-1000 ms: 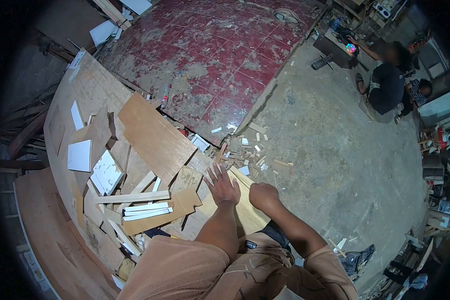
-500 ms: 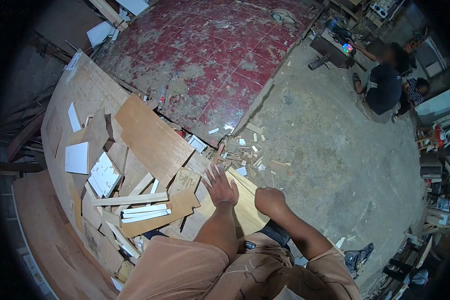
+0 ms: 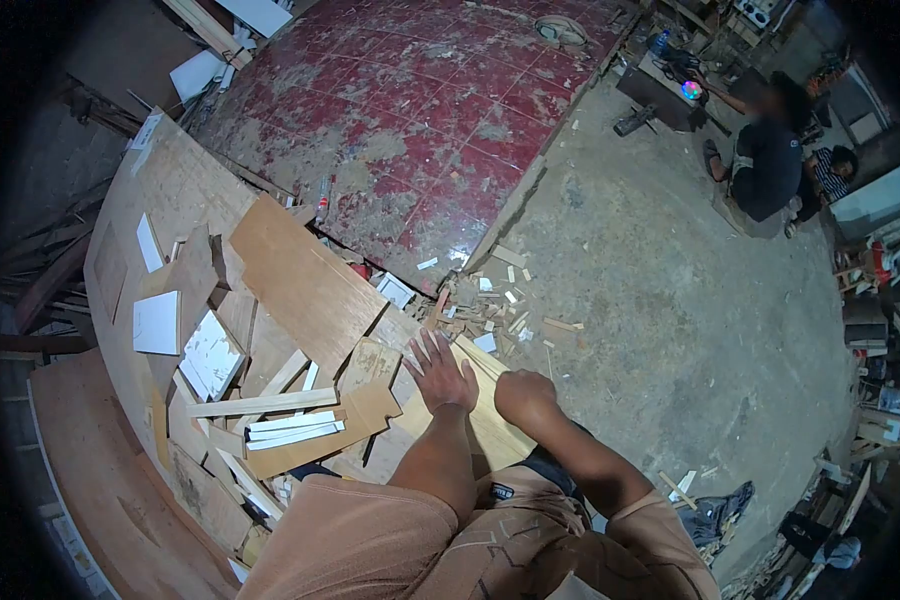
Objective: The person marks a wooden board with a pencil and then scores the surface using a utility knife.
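My left hand (image 3: 440,376) lies flat with fingers spread on a pale wooden board (image 3: 490,436) in front of my body. At that board's right edge, my right hand (image 3: 526,398) is closed in a fist, knuckles up. Whatever the fist grips, if anything, is hidden beneath the fingers. Between the two hands, a dark line or thin strip (image 3: 482,360) runs along the far part of the board. Left of my left hand are a brown cardboard piece (image 3: 378,408) and a plywood offcut (image 3: 372,362).
A large brown panel (image 3: 305,285) and white board offcuts (image 3: 157,322) cover the worktop at left. Wood scraps (image 3: 485,343) litter the concrete floor (image 3: 660,300) beyond my hands. Red tiles (image 3: 440,130) lie farther back. Two people (image 3: 770,165) are at the upper right.
My right fist has shifted a little left, farther over the pale board. My left hand stays flat in the same spot.
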`<state>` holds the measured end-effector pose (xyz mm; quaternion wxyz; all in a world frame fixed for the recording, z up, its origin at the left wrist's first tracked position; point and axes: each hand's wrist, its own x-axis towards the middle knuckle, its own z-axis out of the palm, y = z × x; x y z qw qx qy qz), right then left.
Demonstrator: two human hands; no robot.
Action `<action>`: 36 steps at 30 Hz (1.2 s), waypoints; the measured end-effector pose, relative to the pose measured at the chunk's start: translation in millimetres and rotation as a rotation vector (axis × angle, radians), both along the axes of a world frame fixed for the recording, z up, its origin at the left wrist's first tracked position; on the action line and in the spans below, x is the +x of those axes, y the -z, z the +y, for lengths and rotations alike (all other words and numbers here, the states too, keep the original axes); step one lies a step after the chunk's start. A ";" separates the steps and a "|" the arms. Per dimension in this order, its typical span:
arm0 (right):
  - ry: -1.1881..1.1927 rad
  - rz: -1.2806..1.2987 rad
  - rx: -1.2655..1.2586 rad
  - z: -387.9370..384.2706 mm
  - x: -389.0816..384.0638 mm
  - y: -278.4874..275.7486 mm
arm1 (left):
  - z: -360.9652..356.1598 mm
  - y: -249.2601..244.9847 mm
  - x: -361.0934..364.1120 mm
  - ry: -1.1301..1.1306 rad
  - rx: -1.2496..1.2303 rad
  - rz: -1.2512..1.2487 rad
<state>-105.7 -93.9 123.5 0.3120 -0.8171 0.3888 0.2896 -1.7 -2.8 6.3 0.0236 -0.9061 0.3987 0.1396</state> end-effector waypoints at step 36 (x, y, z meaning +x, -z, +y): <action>-0.012 -0.131 -0.091 9.7 -33.4 -2.7 | -1.0 -2.4 0.9 -0.010 -0.022 0.036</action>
